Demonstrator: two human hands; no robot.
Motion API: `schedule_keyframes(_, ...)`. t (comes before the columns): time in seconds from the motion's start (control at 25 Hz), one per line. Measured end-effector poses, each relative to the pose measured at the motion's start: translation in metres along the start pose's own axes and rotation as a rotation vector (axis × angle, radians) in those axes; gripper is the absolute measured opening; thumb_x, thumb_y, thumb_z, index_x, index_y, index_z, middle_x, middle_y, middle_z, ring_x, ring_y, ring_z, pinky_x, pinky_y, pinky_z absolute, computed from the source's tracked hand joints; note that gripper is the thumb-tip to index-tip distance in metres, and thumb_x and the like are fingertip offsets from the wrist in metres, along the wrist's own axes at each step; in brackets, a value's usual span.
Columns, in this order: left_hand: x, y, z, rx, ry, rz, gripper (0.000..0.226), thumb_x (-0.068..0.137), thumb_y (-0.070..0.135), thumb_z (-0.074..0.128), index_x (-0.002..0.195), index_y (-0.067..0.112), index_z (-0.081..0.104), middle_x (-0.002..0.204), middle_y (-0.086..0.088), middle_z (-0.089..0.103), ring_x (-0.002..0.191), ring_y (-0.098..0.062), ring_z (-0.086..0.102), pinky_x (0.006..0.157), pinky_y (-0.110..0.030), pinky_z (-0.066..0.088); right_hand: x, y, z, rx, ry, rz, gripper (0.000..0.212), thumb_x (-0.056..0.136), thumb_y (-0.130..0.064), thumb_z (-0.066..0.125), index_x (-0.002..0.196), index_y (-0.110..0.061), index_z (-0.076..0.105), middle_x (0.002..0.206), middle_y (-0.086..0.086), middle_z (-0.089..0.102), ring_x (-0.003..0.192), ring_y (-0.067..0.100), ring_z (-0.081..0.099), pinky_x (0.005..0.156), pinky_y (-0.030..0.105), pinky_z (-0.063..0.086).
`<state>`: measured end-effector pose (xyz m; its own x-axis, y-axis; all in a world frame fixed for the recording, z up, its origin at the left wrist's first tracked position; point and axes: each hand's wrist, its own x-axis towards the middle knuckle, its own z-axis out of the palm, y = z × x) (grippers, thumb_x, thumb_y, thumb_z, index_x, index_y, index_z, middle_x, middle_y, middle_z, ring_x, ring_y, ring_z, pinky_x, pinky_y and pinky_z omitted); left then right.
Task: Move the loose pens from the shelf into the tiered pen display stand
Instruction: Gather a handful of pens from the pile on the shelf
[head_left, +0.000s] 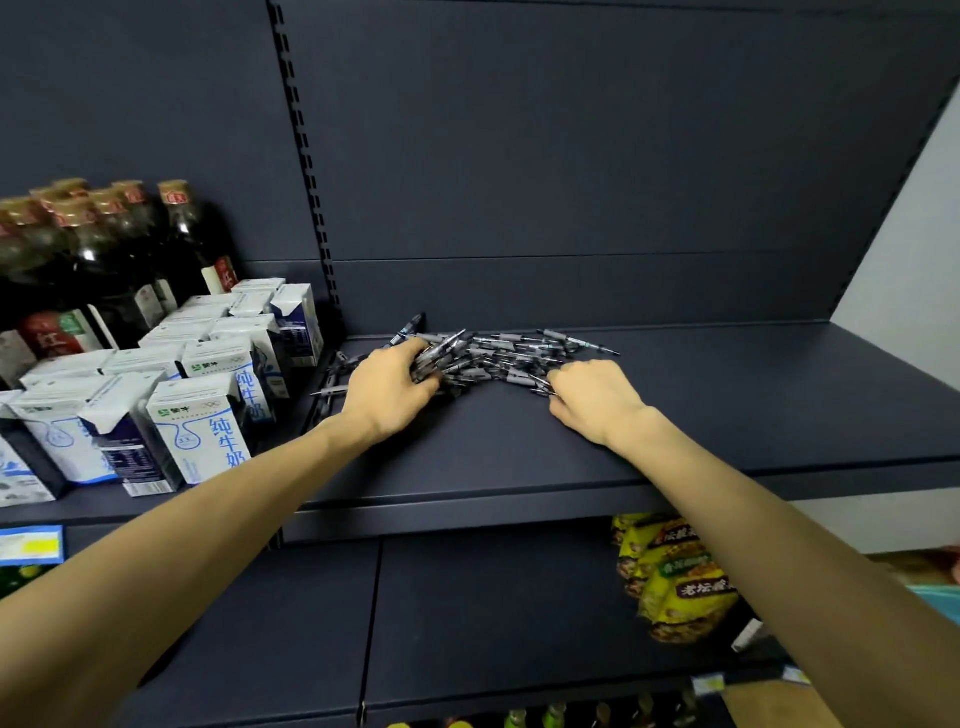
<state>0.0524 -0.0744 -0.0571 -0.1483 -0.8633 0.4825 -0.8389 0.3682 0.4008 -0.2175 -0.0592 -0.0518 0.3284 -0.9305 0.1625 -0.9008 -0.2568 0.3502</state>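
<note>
On the dark shelf (727, 415), hands (387, 387) gather loose pens (498, 353).

Matt dark metal shelf (675, 415); glossy plastic pens (493, 353).

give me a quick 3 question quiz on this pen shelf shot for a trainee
1. True or false: the left hand is gripping a bunch of pens.
2. What stands left of the pen pile? A) milk cartons B) cereal boxes C) paint cans
3. Is the tiered display stand visible in this view?

Key
1. True; its fingers are closed on a bundle.
2. A
3. No. The right hand rests at the pile's right edge on the shelf; no stand shows.
</note>
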Motion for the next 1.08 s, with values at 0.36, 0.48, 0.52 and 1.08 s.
schedule_keyframes(0.36, 0.008, -0.027, -0.022, -0.07, 0.111, -0.306, 0.019, 0.086, 0.028, 0.069, 0.078, 0.018, 0.055, 0.07, -0.001, 0.061, 0.079, -0.037, 0.062, 0.065, -0.035, 0.039, 0.009, 0.007, 0.019, 0.107, 0.134, 0.015, 0.024, 0.108, -0.031, 0.042, 0.117, -0.017, 0.059, 0.115, 0.001, 0.069, 0.108, 0.025, 0.065, 0.069, 0.034, 0.042)
schedule_keyframes(0.48, 0.005, -0.032, -0.022, -0.036, 0.115, -0.318, 0.019, 0.084, 0.028, 0.069, 0.077, 0.018, 0.055, 0.071, -0.001, 0.063, 0.08, -0.037, 0.063, 0.066, -0.037, 0.044, 0.018, 0.011, 0.019, 0.199, 0.184, -0.044, 0.022, 0.104, -0.029, 0.05, 0.118, -0.019, 0.065, 0.119, -0.001, 0.063, 0.114, 0.023, 0.059, 0.077, 0.036, 0.053)
schedule_keyframes(0.52, 0.005, -0.032, -0.022, -0.025, 0.116, -0.317, 0.019, 0.084, 0.029, 0.069, 0.077, 0.019, 0.054, 0.072, -0.002, 0.063, 0.081, -0.037, 0.063, 0.067, -0.038, 0.046, 0.02, 0.014, 0.018, 0.214, 0.185, -0.081, 0.022, 0.103, -0.03, 0.053, 0.117, -0.019, 0.066, 0.118, -0.001, 0.06, 0.114, 0.022, 0.058, 0.078, 0.037, 0.054)
schedule_keyframes(1.08, 0.005, -0.025, -0.016, -0.036, 0.21, -0.385, 0.017, 0.083, 0.031, 0.067, 0.084, 0.015, 0.06, 0.075, -0.004, 0.065, 0.081, -0.038, 0.062, 0.071, -0.041, 0.049, 0.034, 0.006, -0.003, 0.213, 0.006, -0.048, 0.015, 0.095, -0.029, 0.066, 0.088, -0.016, 0.062, 0.103, 0.008, 0.069, 0.101, 0.032, 0.065, 0.069, 0.031, 0.039)
